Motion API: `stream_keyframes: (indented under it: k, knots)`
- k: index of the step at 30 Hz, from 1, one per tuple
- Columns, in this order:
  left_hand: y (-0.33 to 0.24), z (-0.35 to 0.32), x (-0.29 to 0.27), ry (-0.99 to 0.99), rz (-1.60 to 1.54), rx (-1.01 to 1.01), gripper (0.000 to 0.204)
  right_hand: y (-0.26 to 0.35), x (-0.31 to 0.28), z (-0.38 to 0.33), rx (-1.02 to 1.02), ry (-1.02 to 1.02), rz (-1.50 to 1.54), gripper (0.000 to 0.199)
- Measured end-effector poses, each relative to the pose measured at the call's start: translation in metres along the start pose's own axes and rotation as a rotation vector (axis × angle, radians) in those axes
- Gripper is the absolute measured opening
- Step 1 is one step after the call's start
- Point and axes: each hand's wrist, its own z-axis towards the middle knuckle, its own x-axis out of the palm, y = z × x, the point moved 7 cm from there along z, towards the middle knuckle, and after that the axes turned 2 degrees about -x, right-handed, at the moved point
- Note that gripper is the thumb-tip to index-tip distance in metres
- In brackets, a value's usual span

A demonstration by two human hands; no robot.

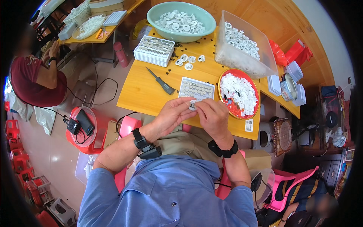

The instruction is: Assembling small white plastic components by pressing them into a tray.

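My left hand (171, 115) pinches a small round white plastic part (192, 106) with a dark patch on it, just over the table's near edge. From the other side, the fingertips of my right hand (214, 116) close on the same part. Right behind my hands lies a white tray (196, 89) with rows of silvery button-like discs. A red round tray (239, 94) heaped with small white pieces is beside my right hand. Farther left rests a dark-handled screwdriver (160, 81). Several round white parts (188, 66) sit loose beyond the disc tray.
At the back stand a green basin (181, 36) and a clear plastic bin (245, 62), both full of white parts. Stacked white trays (154, 51) hold more discs. Tiny black pieces are scattered on the yellow table (132, 89). A person in maroon (38, 81) sits at left.
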Motion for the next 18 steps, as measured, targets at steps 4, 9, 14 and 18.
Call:
stream_keyframes:
  k: [4, 9, 14, 18]
  knots:
    - [0.0, -0.001, 0.001, 0.001, 0.011, 0.006, 0.028, 0.002, 0.003, 0.001, -0.017, 0.006, -0.001, 0.011]
    - [0.003, 0.001, 0.0, -0.019, 0.062, 0.033, 0.027, -0.002, 0.007, -0.001, 0.024, 0.018, 0.045, 0.006]
    - [0.008, 0.005, -0.001, -0.052, 0.187, 0.078, 0.025, -0.016, 0.011, -0.007, 0.152, 0.045, 0.143, 0.004]
    - [0.007, 0.004, 0.002, -0.008, 0.237, 0.142, 0.025, -0.022, 0.014, -0.012, 0.264, 0.018, 0.205, 0.004]
